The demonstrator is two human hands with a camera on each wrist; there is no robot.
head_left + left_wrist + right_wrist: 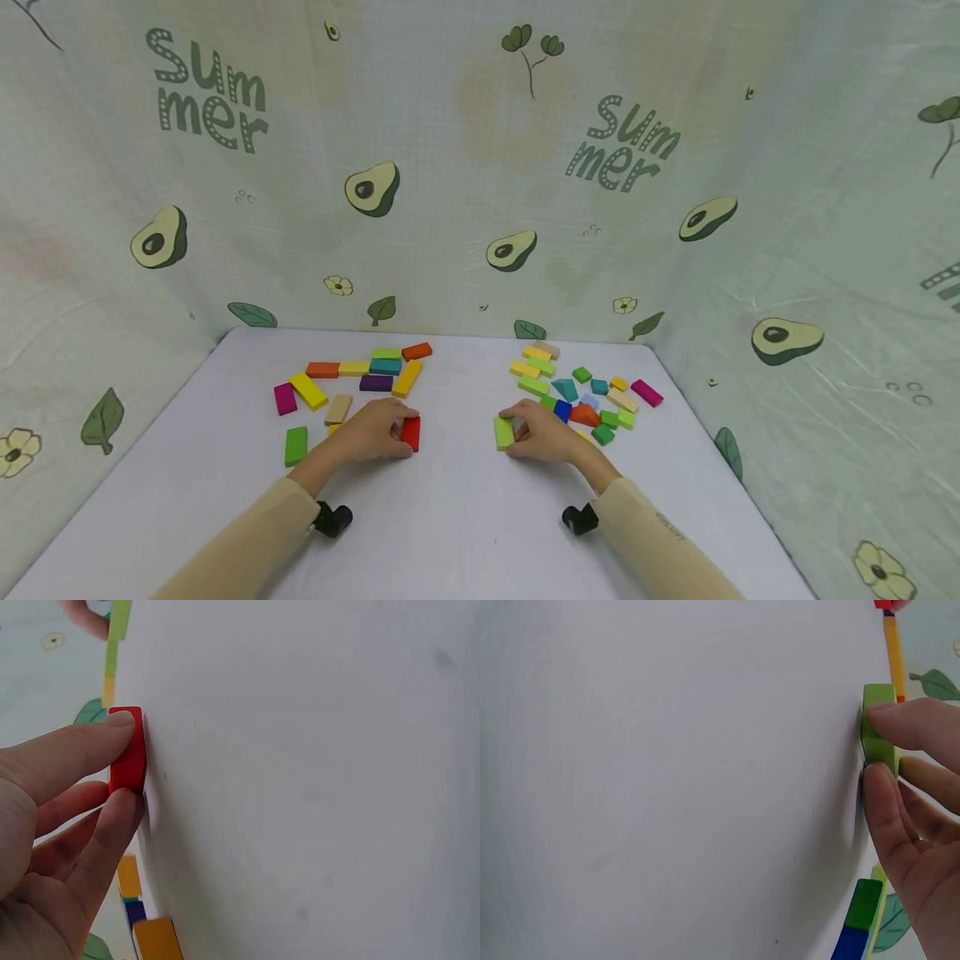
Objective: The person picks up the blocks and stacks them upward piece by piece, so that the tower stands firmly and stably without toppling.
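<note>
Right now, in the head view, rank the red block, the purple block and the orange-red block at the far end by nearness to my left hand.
1. red block: pinched by the left hand.
2. purple block: just beyond the hand.
3. orange-red block: farthest, by the back wall.

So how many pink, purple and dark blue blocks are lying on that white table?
Pink blocks: 2
Purple block: 1
Dark blue block: 1
Total: 4
</note>
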